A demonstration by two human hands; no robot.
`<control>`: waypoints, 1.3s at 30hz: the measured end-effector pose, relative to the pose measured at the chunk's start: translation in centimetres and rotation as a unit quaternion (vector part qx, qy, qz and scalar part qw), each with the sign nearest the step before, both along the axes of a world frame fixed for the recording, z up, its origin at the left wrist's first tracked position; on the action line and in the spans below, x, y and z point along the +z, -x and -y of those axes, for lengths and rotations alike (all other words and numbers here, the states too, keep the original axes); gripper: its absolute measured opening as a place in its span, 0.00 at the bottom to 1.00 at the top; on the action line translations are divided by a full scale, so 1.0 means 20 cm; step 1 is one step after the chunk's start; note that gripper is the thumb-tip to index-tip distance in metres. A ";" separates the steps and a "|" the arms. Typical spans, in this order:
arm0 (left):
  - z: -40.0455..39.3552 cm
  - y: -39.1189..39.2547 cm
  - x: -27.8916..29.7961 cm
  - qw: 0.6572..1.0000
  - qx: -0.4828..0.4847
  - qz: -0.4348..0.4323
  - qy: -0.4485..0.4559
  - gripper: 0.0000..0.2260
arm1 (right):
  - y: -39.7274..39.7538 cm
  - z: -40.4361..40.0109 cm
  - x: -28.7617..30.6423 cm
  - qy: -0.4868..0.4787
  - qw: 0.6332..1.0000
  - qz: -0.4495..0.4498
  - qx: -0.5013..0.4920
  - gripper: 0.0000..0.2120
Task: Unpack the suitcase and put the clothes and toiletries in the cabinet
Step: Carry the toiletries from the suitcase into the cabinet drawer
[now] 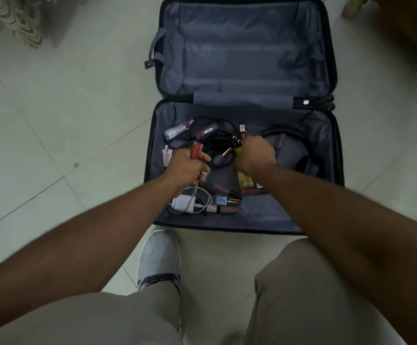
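Honestly, no label or brand can be read: the small tubes carry marks too blurred to make out.

You have the suitcase [242, 221] lying open on the pale tiled floor [53, 108], its far half bare grey lining, its near half scattered with small things. A tangle of black cable [217, 140] lies in the middle of that half, between your two hands, with a black plug at its right end. A white charger [183, 202] with its grey cord sits at the near left, and a row of dark lip tubes [227, 189] lies just beyond it. A clear tube [176, 130] lies at the far left. A yellow packet [245, 180] shows under your right wrist. Your grey shoe [158, 257] stands just before the suitcase's near edge.

Your left hand [186, 168] is curled round a red lip gloss tube [196, 151], whose top sticks up above the fingers. Your right hand [256, 155] is bent down over the cable and the plug with its fingers curled; whether it grips anything, you cannot tell from here.
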State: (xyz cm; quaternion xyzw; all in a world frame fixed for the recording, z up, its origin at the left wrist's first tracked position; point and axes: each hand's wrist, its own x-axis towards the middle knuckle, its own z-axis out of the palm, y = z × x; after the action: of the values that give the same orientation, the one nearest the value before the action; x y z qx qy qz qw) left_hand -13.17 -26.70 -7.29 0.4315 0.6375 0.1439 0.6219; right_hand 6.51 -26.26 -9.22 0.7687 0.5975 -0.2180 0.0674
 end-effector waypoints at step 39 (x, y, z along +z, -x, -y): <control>0.01 0.31 -0.10 0.973 0.041 -0.187 -0.127 0.06 | 0.33 -0.13 -0.06 0.090 0.974 -0.208 0.014 0.05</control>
State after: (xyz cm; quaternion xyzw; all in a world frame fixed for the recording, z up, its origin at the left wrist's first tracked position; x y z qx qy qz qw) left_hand -19.29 -26.86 -9.24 0.4996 0.7361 0.1663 0.4254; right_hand -0.03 -23.59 -10.44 0.6891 0.5867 -0.4250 0.0142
